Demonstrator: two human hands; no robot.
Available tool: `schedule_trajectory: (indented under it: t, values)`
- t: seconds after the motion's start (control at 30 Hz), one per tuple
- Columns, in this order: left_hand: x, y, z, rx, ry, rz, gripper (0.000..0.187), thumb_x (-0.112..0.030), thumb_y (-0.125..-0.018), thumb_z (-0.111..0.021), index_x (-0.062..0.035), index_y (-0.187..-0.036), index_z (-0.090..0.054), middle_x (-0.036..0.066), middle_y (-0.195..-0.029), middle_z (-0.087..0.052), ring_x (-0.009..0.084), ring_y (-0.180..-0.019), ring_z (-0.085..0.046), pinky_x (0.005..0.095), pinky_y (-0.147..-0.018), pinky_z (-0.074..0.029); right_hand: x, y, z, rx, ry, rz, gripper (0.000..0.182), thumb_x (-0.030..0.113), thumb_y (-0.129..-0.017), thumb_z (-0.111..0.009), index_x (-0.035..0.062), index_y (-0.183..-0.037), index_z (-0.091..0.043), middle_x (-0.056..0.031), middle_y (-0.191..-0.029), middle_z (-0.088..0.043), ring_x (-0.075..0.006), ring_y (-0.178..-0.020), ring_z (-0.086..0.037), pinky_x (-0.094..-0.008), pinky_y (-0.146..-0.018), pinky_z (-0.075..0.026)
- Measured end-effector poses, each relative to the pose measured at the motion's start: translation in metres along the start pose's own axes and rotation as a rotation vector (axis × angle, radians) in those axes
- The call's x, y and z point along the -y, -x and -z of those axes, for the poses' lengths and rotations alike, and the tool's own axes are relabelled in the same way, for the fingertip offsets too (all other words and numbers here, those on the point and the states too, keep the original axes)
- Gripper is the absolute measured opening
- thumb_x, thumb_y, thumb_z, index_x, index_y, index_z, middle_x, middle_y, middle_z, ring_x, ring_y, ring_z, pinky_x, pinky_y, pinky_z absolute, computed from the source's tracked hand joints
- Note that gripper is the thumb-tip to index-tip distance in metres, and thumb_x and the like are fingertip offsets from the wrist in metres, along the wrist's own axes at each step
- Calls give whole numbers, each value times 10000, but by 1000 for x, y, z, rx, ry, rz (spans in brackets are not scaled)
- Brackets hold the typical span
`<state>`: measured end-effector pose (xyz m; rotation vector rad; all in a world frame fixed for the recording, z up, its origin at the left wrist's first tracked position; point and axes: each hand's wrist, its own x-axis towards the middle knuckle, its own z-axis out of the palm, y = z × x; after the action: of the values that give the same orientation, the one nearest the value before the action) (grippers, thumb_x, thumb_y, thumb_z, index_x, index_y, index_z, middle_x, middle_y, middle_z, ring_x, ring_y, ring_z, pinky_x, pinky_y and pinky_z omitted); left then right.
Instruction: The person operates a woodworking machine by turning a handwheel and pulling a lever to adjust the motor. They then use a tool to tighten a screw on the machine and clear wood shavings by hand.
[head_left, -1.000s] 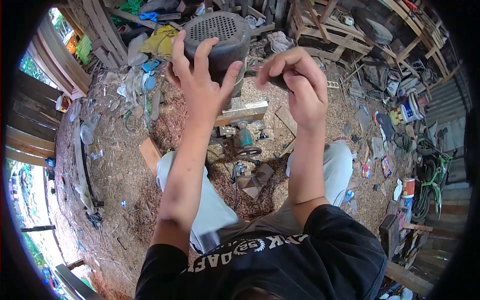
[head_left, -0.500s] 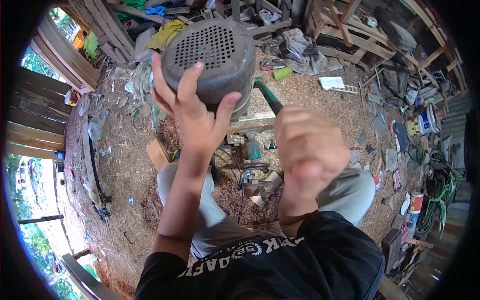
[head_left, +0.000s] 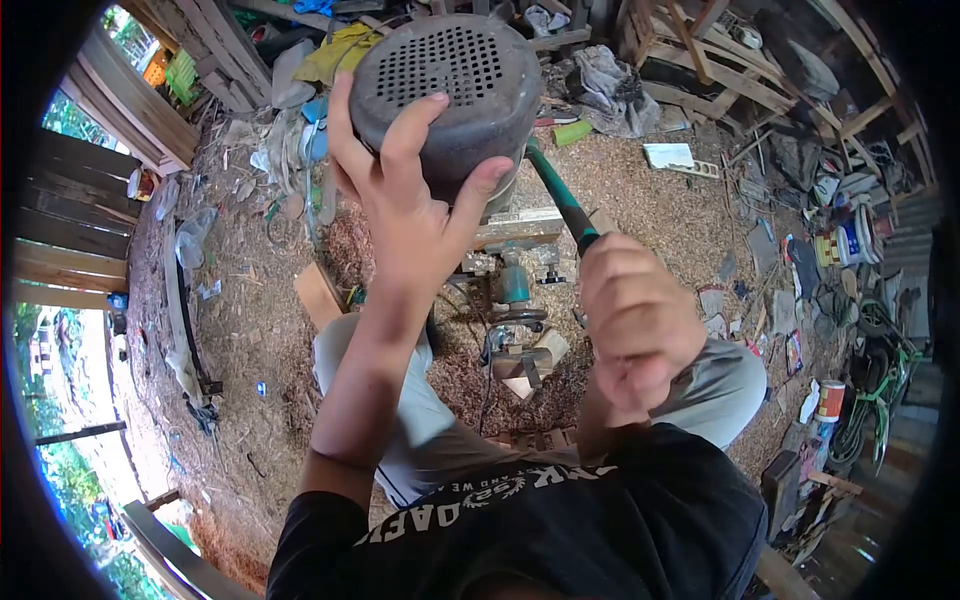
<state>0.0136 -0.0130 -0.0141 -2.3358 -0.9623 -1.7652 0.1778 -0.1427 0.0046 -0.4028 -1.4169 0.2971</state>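
Observation:
A dark round metal housing [head_left: 455, 120] with a grid of holes in its flat end is at the top centre. My left hand [head_left: 410, 190] grips its near side, fingers spread over the edge and thumb at the right. In my right fist [head_left: 640, 315] is the handle of a green and black tool [head_left: 562, 195]. The tool's far end lies against or behind the housing's right side, where its head is hidden. Below, between my legs, a teal power tool [head_left: 514, 285] rests on the ground among wood shavings.
A wood block [head_left: 318, 296] lies left of the teal tool. Yellow cloth [head_left: 338, 55] and a green cup-like piece [head_left: 572, 133] lie beyond. At the right are scrap, a paint bucket [head_left: 858, 243] and a green bicycle frame [head_left: 880, 400]. Planks [head_left: 75, 190] stand left.
The housing and my left hand have shifted right and slightly up in view. My right hand has moved right and down, showing more of the tool's handle.

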Motion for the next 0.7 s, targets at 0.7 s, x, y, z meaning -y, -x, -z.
schedule_trajectory:
  t: [0.7]
  values:
    - [-10, 3, -12, -54, -111, 47, 906, -534, -746, -907, -124, -1412, -451, 323, -1610, -267, 441, -1459, -330, 563, -1163, -140, -3, -18, 21, 285, -49, -118, 366, 229, -815, -658, 88, -570, -425, -46, -543, -403, -278, -456, -428, -414, -488, -322]
